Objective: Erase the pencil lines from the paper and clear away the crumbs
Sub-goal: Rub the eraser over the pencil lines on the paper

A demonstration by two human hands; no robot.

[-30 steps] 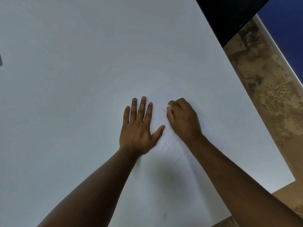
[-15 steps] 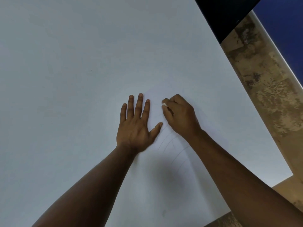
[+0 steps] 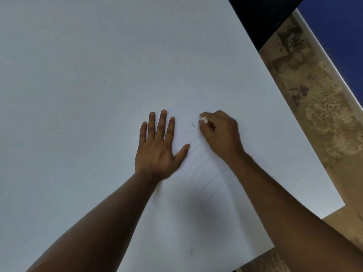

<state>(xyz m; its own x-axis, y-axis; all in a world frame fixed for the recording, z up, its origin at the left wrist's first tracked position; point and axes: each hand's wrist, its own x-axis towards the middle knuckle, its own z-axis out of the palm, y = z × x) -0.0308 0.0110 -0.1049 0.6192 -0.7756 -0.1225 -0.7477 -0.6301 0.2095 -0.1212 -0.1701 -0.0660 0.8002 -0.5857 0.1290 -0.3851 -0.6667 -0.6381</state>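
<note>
Two hands: left hand flat on one paper, right hand pinching one eraser (white).

Left hand flat, right hand curled

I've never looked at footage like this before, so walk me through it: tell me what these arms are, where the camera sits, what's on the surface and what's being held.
There is no machine here: these are a person's two bare arms. The single camera is worn on the person's head and looks forward and down, so the arms reach in from the bottom of the picture. The left hand lies flat with its fingers spread, pressing on a sheet of paper that rests on a large white table. The right hand pinches a small white eraser against the paper. Faint curved pencil lines run between the two hands, and a small dark crumb lies just left of the eraser. To the right of the table, a mottled brown floor shows.
</note>
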